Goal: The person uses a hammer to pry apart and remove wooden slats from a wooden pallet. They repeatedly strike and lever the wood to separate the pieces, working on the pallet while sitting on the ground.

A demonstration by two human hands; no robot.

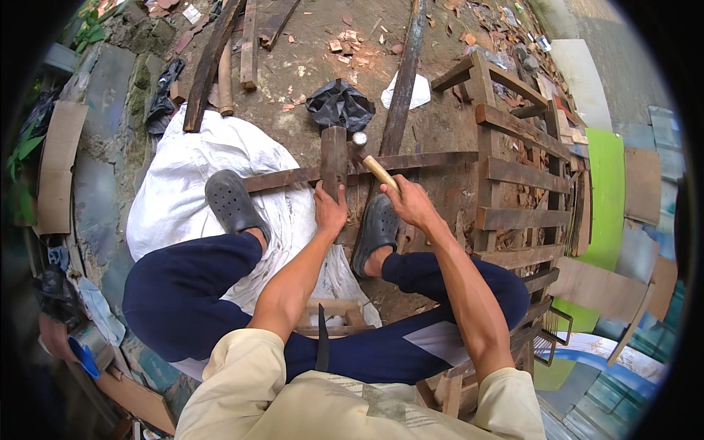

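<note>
Left hand (329, 209) steadies a short dark upright wooden block (334, 160) on a long weathered plank (352, 169); at three o'clock, right hand (408, 202) grips a wooden-handled hammer (372, 165), nailing apparently unfinished.

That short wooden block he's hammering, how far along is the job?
Done: the short wooden block already stands across the long plank. In hand: the left hand steadies the block, the right hand grips a hammer, its head beside the block's top. Whether any nail is driven, I cannot tell. Left, probably: loose planks lie beyond, and a slatted pallet waits beside him.
</note>
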